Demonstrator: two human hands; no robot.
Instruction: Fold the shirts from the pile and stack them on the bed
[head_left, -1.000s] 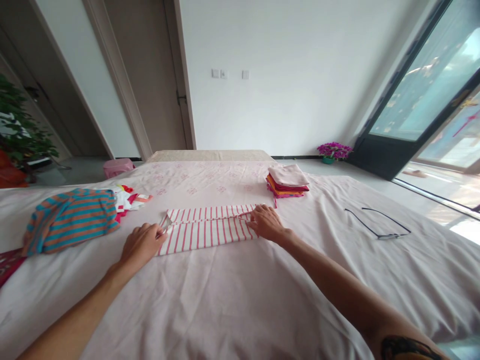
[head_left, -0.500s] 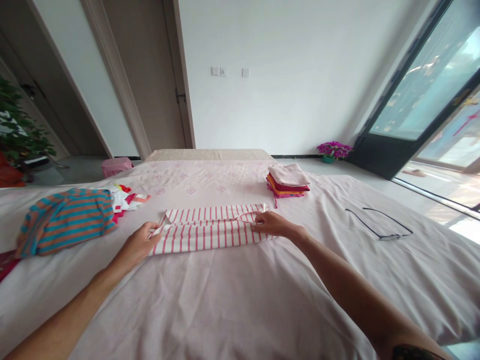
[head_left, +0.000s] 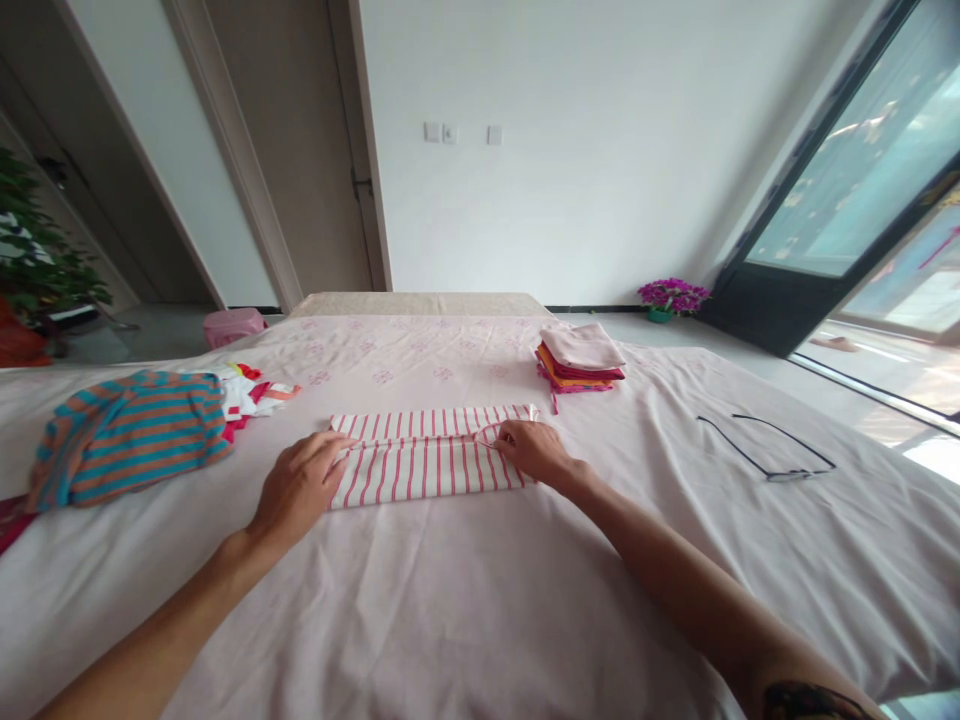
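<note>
A white garment with red stripes (head_left: 427, 470) lies folded into a long flat strip on the pink sheet, its two long edges meeting along the middle. At its left end, my left hand (head_left: 304, 478) is closed with the fingertips on the folded-in edge. My right hand (head_left: 534, 448) is closed on the other end, beside a curved trimmed edge like a neckline. The fingers of that hand hide part of the cloth. Both hands rest low, at the level of the sheet.
A blue-and-brown striped garment (head_left: 142, 435) lies heaped at left, near white and red clothes (head_left: 251, 395). Behind my right hand is a stack of folded clothes (head_left: 581, 355). Eyeglasses (head_left: 787, 460) lie at right on the wrinkled pink sheet (head_left: 450, 610).
My left hand has moved right, and the left end of the striped garment is now folded inward, so the strip is shorter. My right hand stays at its end.
</note>
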